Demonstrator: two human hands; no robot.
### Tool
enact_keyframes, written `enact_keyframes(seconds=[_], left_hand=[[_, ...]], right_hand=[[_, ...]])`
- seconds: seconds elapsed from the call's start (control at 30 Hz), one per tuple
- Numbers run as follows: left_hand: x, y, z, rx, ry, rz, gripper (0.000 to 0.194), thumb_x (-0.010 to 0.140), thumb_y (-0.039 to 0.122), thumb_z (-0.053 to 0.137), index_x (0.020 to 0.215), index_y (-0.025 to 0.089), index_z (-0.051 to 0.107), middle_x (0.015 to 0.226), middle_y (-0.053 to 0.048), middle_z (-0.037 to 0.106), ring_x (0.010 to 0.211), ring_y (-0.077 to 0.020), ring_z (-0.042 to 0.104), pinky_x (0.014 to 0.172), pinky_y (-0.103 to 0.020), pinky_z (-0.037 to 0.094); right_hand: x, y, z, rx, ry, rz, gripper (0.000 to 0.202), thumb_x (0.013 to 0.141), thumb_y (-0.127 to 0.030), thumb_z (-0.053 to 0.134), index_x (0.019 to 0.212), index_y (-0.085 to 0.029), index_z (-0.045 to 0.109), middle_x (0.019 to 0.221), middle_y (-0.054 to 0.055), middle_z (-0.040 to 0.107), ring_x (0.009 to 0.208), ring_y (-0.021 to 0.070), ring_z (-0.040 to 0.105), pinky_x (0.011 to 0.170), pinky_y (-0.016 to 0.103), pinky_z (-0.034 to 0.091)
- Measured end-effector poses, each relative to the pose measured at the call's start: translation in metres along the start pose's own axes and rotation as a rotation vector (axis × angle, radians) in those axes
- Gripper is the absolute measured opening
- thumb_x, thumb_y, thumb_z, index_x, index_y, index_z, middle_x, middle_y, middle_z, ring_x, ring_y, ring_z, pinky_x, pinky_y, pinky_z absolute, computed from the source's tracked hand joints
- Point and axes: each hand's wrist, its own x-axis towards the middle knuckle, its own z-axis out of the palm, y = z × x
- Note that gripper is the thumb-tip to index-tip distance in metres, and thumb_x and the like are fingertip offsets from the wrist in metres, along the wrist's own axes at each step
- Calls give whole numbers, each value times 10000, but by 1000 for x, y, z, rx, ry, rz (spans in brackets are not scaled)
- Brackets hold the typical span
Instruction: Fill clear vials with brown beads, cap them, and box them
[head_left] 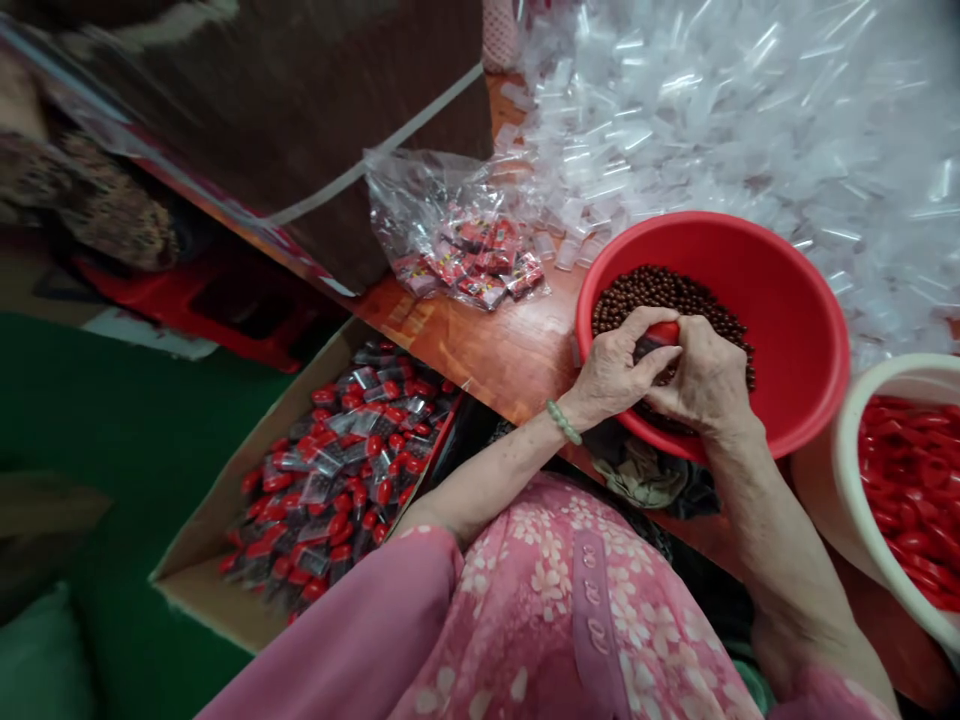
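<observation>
Both hands meet over a red bowl [787, 330] that holds small round brown beads [637, 292]. My left hand [616, 368], with a green bracelet at the wrist, grips the left side of a small container with a red cap [663, 333]. On its other side, my right hand [705, 378] closes its fingers round the same container. The container's dark lower part is mostly hidden by the fingers.
A large pile of clear plastic containers [720, 110] covers the back right. At right stands a white bucket [851, 470] of red caps [919, 490]. A plastic bag [487, 250] holds red packets. Below left, a cardboard box [202, 520] holds filled red-capped containers [352, 440].
</observation>
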Motion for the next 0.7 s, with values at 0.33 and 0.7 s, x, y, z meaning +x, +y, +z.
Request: enact_keyframes(seconds=[0.33,0.7], left_hand=[[-34,11,-40,-58,226,-126,425,1024,493,525,1361,238,480,1182,-67,702,764,-104,730,692,-254,616],[-198,-22,-264,1081,643,-214,417,909,332,595,1305,455,641,1146,-14,769,1112,-333,708,959,-655,567]], right_hand=[[7,-2,-9,439,-287,-42,803,930,-603,631,1530,-126,393,1275,167,659,1051,287,694,902,405,561],[6,-12,2,110,-596,-41,232,1062,-354,494,1043,-174,640,992,82,710,847,209,696,762,318,486]])
